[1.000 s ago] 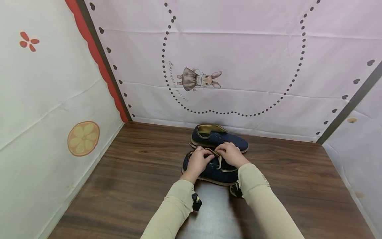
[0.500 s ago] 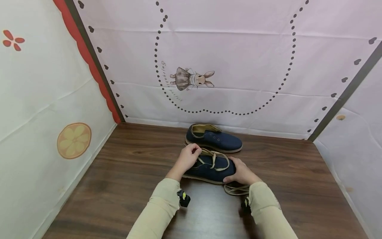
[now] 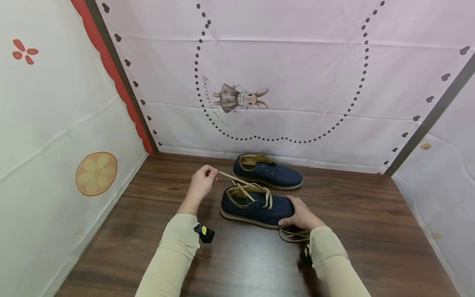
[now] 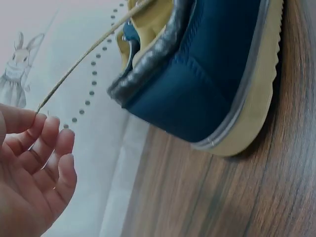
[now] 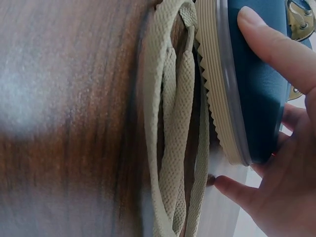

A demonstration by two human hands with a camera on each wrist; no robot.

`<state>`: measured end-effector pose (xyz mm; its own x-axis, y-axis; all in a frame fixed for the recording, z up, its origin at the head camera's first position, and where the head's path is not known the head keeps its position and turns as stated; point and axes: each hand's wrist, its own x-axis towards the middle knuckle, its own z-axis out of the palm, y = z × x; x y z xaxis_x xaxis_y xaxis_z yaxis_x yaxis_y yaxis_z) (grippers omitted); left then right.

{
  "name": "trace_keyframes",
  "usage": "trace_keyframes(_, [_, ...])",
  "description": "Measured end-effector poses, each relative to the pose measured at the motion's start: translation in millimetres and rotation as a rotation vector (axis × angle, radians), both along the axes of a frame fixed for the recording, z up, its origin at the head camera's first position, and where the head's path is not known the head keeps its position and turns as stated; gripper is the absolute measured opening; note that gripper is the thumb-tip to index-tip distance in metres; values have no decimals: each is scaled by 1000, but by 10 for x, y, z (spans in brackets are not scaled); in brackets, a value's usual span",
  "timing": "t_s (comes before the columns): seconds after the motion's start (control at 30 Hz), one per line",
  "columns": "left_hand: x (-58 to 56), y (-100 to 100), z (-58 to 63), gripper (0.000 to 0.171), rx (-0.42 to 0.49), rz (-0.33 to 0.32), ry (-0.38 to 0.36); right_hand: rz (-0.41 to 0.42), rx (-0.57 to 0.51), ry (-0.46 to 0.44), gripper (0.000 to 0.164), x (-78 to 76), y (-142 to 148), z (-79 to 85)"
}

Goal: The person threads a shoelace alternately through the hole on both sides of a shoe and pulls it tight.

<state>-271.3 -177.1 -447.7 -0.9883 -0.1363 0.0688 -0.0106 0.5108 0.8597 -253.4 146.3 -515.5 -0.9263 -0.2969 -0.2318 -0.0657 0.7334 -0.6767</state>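
A navy canvas shoe [image 3: 252,212] with a tan sole stands upright on the wooden surface, toe to the right. My left hand [image 3: 200,183], out beyond its heel, pinches a beige shoelace [image 4: 84,57] between thumb and fingertip. That lace runs taut from my fingers to the shoe's opening, while another part loops loosely over the eyelets. My right hand [image 3: 302,214] grips the toe; in the right wrist view the thumb [image 5: 276,44] presses on the near side and other fingers reach round the front.
Behind it, against the cloth wall [image 3: 297,103], stands the matching navy shoe [image 3: 278,176], with no lace showing in its visible eyelets. A loose bundle of beige lace [image 5: 177,113] lies on the wooden surface [image 3: 237,264] beside the near shoe's toe. More cloth walls stand at both sides.
Both hands were at the lacing; my right hand then moved to the toe and has stayed there. My left hand has moved left, drawing the lace out past the heel.
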Motion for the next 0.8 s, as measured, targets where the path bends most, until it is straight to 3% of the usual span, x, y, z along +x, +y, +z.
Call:
trace_keyframes(0.23, [-1,-82,-30,26,38,60,-10,0,11,-2,96,1,-14,8])
trace_keyframes(0.4, [-4,-42,-85,22,-121,75,0,-5,20,4,96,-10,-14,3])
trace_keyframes(0.47, [7,18,-113,20,-225,42,46,-6,24,6,96,-10,-11,2])
trace_keyframes(0.57, [30,177,-157,15,-396,-86,113,-7,26,0,96,-5,-8,6])
trace_keyframes(0.67, [69,396,-185,22,-671,-229,120,-7,22,-8,96,0,-7,5])
trace_keyframes(0.73, [88,542,-211,35,-875,-254,90,-9,19,-9,96,0,-10,2])
trace_keyframes(0.8, [104,670,-234,47,-1035,-228,46,-12,18,-5,96,-2,-15,-6])
